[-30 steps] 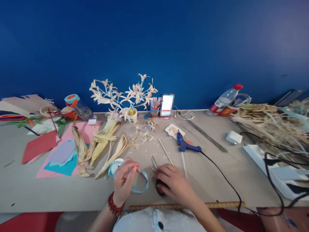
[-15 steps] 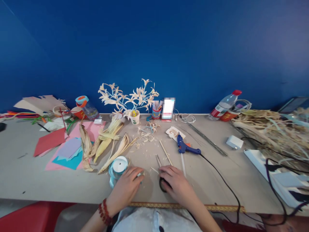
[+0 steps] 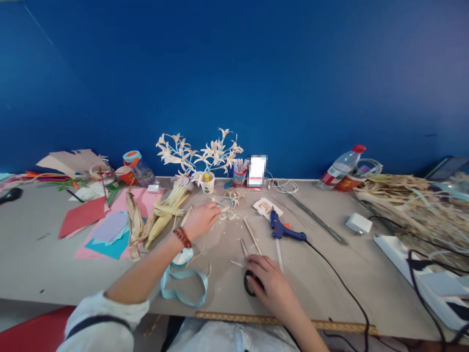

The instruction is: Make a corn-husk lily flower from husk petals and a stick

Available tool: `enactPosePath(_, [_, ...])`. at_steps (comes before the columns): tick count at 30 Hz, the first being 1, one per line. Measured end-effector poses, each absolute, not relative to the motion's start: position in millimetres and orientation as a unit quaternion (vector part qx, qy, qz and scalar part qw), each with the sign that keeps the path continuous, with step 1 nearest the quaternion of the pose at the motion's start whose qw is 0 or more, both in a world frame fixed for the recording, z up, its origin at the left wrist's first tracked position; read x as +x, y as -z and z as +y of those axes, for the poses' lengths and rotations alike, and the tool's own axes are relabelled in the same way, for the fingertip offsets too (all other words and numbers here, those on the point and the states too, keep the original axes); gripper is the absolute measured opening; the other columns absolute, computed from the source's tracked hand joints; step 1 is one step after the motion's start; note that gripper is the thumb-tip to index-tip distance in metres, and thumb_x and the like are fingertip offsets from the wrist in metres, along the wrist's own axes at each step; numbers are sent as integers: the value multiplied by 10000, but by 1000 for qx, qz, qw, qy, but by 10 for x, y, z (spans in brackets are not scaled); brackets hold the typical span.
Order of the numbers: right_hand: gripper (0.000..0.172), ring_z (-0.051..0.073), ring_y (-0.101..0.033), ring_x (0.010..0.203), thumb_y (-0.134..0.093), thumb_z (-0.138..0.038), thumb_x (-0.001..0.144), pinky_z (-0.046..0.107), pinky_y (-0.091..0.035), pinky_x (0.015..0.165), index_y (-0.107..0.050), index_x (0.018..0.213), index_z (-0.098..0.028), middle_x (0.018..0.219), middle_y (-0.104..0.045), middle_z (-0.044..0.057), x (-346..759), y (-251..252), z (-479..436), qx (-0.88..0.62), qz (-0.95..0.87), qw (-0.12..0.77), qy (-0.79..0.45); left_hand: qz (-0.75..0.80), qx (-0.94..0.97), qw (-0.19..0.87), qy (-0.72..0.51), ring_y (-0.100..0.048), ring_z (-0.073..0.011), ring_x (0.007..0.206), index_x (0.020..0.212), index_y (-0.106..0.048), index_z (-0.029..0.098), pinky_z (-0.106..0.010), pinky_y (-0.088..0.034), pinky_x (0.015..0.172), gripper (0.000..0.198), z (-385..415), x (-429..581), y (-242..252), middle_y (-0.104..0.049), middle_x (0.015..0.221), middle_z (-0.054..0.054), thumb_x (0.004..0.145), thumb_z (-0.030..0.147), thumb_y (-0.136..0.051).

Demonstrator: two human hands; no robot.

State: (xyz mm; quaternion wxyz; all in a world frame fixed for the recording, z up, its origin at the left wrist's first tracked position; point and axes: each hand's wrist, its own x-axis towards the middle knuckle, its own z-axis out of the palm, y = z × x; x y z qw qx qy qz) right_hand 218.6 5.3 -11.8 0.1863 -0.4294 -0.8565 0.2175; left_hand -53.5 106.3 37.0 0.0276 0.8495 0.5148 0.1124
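Note:
My left hand [image 3: 202,218] reaches out over the middle of the table, fingers stretched at the edge of a small heap of pale husk petals [image 3: 229,215]. No held thing shows in it. A small husk flower [image 3: 233,197] lies just beyond. My right hand [image 3: 271,279] is curled over the black handles of the scissors [image 3: 249,286], whose blades point away from me. Beneath my left forearm sits a roll of light blue ribbon [image 3: 182,257], with a loose loop of the ribbon in front. A thin pale stick [image 3: 252,235] lies past the scissors.
A blue glue gun [image 3: 286,230] with a black cord lies right of centre. Husk flowers [image 3: 216,154] stand in a white cup [image 3: 207,183] at the back. Corn husks [image 3: 163,222] and coloured paper [image 3: 110,244] lie left; a power strip [image 3: 410,274] is right.
My left hand has left the ribbon roll and moved forward to the petals; the loose blue ribbon now lies spread on the table. My right hand stays at the scissors.

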Motion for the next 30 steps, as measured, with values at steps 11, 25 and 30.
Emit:
enactPosePath(11, [244, 255, -594, 1131, -484, -160, 925, 397, -507, 956, -666, 1073, -224, 1215, -622, 122, 2381, 101, 95, -451, -836, 213, -228, 452, 892, -3, -31, -600, -248, 909, 850, -667, 154, -360, -458, 806, 145, 1641, -503, 72, -648, 914, -109, 865, 152, -523])
enactPosePath(25, [193, 247, -639, 1038, -495, -203, 932, 380, -529, 882, -642, 1051, -241, 1130, -669, 98, 2162, 13, 301, -419, -817, 294, -267, 508, 843, 81, -157, -616, -174, 807, 902, -595, 200, -288, -456, 741, 116, 968, -539, -238, -654, 896, -35, 902, 171, -483])
enactPosePath(30, [329, 189, -666, 836, -568, -294, 902, 322, -554, 740, -552, 1227, -251, 1106, -665, 76, 1913, -50, 488, -447, -701, 372, -413, 518, 805, 197, -212, -589, -136, 664, 884, -598, 201, -238, -439, 635, 106, 662, -327, -326, -642, 759, 8, 890, 195, -492])
